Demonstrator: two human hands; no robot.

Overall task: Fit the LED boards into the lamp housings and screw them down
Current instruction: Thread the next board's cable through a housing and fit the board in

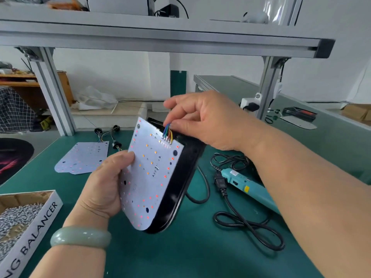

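My left hand (pixel 102 187) grips the left edge of a white LED board (pixel 150 173) that lies against a black lamp housing (pixel 180 181); both are held tilted above the green mat. My right hand (pixel 202 119) pinches the board's coloured wires (pixel 168 134) at its top edge, over the housing's upper end. A second LED board (pixel 82 158) with wires and black grommets lies flat on the mat to the left. A teal electric screwdriver (pixel 247 185) lies on the mat at the right, partly under my right forearm.
A cardboard box of screws (pixel 22 219) sits at the front left. The screwdriver's black cable (pixel 249 225) loops across the mat on the right. An aluminium frame post (pixel 54 93) and crossbar (pixel 160 39) stand behind. A grey bench (pixel 230 83) extends at the back right.
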